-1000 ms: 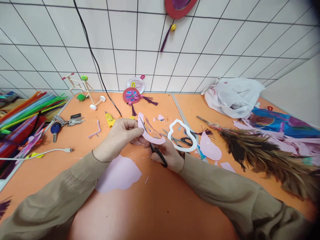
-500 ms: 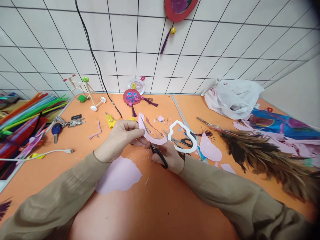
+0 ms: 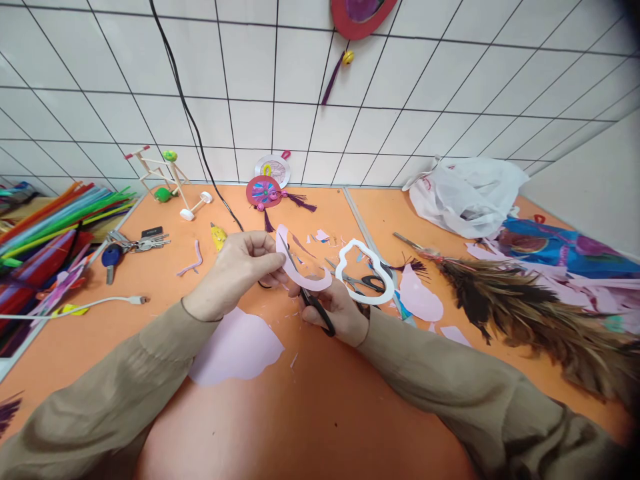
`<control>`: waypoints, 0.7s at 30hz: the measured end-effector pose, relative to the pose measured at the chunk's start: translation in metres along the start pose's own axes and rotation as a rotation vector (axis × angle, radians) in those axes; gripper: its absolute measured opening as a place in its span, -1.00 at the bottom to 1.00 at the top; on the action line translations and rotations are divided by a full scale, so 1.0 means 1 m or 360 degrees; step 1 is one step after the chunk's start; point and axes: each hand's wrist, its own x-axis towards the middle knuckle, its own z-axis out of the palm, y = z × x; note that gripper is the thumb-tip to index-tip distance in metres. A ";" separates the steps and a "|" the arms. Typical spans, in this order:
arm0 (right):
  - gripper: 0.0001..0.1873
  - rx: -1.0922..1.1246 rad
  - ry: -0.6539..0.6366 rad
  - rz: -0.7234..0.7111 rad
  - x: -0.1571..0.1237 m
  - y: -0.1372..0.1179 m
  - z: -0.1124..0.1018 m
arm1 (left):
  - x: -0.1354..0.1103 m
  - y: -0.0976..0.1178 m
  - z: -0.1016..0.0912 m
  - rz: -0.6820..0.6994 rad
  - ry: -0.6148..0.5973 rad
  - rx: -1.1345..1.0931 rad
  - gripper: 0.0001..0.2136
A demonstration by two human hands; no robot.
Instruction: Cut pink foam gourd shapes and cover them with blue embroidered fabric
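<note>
My left hand (image 3: 245, 267) pinches a curved strip of pink paper (image 3: 311, 283) between thumb and fingers, above the middle of the table. In my right hand (image 3: 345, 313) is a pair of scissors (image 3: 319, 312) with black handles, fingers closed round them. Their blades lie at the inner edge of the pink strip and point up and to the left. A larger pink paper piece (image 3: 240, 350) rests on the table below my left wrist. Just beyond my right hand, a white cloud-shaped paper frame (image 3: 387, 287) lies over a second pair of scissors (image 3: 373, 283).
Paper scraps (image 3: 323, 236) lie past my hands. At left are pipe cleaners (image 3: 75, 213), keys (image 3: 145, 243), a white cable (image 3: 115, 302) and a yellow glue gun (image 3: 218, 237). A feather duster (image 3: 525, 307) and a white plastic bag (image 3: 465, 197) lie at right. Tasselled ornaments (image 3: 264, 191) lean by the wall.
My left hand has moved slightly up and left, with the strip shifting a little with it. My right hand and its scissors stay nearly in place.
</note>
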 end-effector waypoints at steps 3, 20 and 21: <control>-0.53 0.0000 -0.0009 0.0002 0.000 -0.001 0.000 | 0.000 -0.001 0.000 -0.0016 -0.0023 -0.0005 -0.86; -0.55 -0.0026 -0.0013 -0.0035 0.001 -0.001 0.000 | 0.001 -0.004 -0.001 -0.0211 -0.0128 -0.0323 -0.79; -0.55 -0.0012 -0.0014 -0.0028 0.001 -0.001 0.000 | 0.001 -0.004 -0.001 -0.0218 -0.0129 -0.0344 -0.80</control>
